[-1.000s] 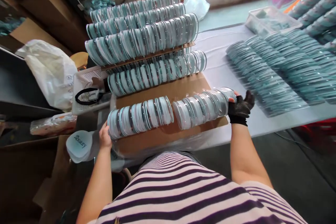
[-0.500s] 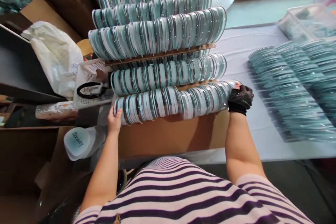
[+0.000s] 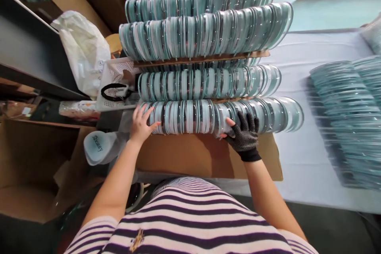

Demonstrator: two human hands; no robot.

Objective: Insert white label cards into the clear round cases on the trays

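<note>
A long row of round clear-and-teal packs (image 3: 196,116) lies on its side on a brown cardboard sheet (image 3: 193,156), right behind another such row (image 3: 208,83). My left hand (image 3: 140,124), bare, presses flat with spread fingers against the row's left end. My right hand (image 3: 242,135), in a black dotted glove, rests with spread fingers on the front of the row near its middle-right. Above, more rows (image 3: 205,31) sit on a second cardboard sheet.
A white perforated basket (image 3: 114,83) with a black band stands left of the rows, beside a white plastic bag (image 3: 85,49). More teal packs (image 3: 348,119) lie in rows on the white table at the right. Cardboard boxes (image 3: 32,166) stand lower left.
The near row has been pushed back against the row behind it and closed into one line. My right hand has moved from the row's right end to its front.
</note>
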